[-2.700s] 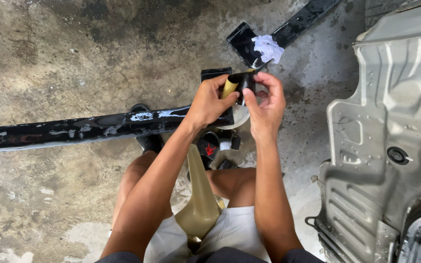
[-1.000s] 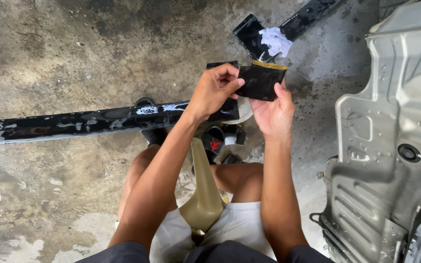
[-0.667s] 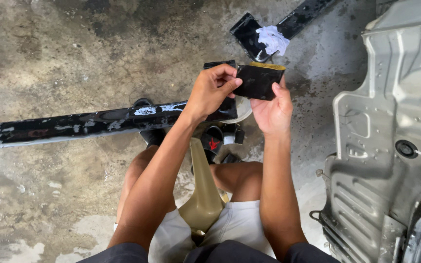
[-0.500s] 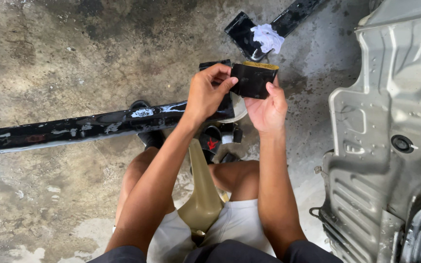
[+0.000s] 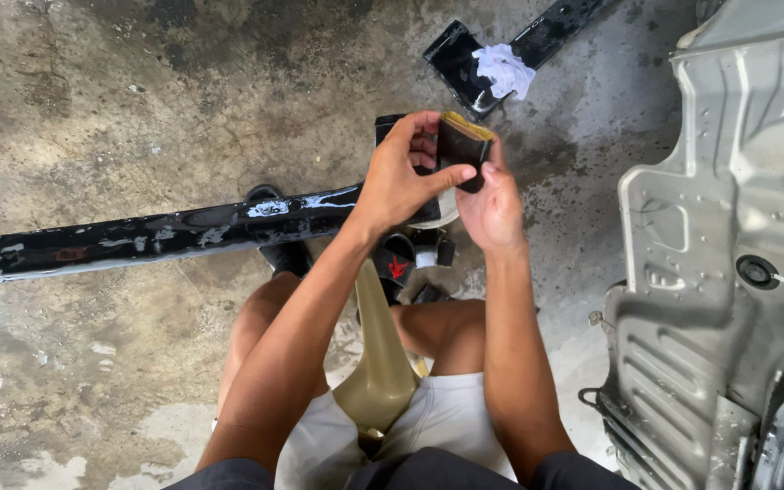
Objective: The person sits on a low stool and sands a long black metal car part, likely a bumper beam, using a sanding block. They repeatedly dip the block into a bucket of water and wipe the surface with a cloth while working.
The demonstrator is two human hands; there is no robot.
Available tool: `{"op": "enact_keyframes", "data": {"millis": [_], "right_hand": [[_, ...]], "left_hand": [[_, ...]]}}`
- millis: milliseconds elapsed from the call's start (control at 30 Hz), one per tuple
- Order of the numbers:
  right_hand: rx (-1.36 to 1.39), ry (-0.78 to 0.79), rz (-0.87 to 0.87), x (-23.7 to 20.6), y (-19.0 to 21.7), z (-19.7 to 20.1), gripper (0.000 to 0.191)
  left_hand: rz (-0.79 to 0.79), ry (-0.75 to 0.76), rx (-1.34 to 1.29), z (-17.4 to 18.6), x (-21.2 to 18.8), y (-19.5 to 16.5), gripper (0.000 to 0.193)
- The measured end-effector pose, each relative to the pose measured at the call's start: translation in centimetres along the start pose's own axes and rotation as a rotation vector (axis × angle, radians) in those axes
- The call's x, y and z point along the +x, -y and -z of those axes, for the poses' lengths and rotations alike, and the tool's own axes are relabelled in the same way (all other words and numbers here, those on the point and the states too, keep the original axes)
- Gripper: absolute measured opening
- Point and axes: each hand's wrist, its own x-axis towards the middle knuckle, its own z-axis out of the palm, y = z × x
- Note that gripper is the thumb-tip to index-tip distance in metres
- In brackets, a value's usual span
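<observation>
Two hands share small black block [image 5: 461,150]: right hand [image 5: 494,201] cradles it from below, left hand [image 5: 401,177] fingers pinch its side, steadying it above long black bar [image 5: 156,238] on concrete floor [image 5: 138,91].

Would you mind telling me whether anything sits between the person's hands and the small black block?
Nothing visible does: the left hand and the right hand both already grip the black block directly, held up above the long black bar.
</observation>
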Motion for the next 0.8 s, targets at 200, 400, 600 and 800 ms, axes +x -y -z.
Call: {"op": "enact_keyframes", "data": {"millis": [200,400,600,800], "right_hand": [[-0.126,0.099,-0.087,-0.6,0.4,0.8,0.059],[-0.175,0.194,-0.138,-1.2,1.4,3.5,0.056],[-0.290,0.250,-0.111,-2.7,1.9,4.1,0.058],[-0.497,-0.171,-0.052,-0.7,4.1,8.2,0.035]], "left_hand": [[0.046,0.125,-0.151,1.4,0.0,-0.9,0.074],[-0.094,0.268,0.135,2.6,-0.2,-1.9,0.059],[-0.020,0.394,0.024,2.7,-0.4,-2.5,0.066],[-0.025,0.143,0.086,3.2,0.0,-2.4,0.076]]}}
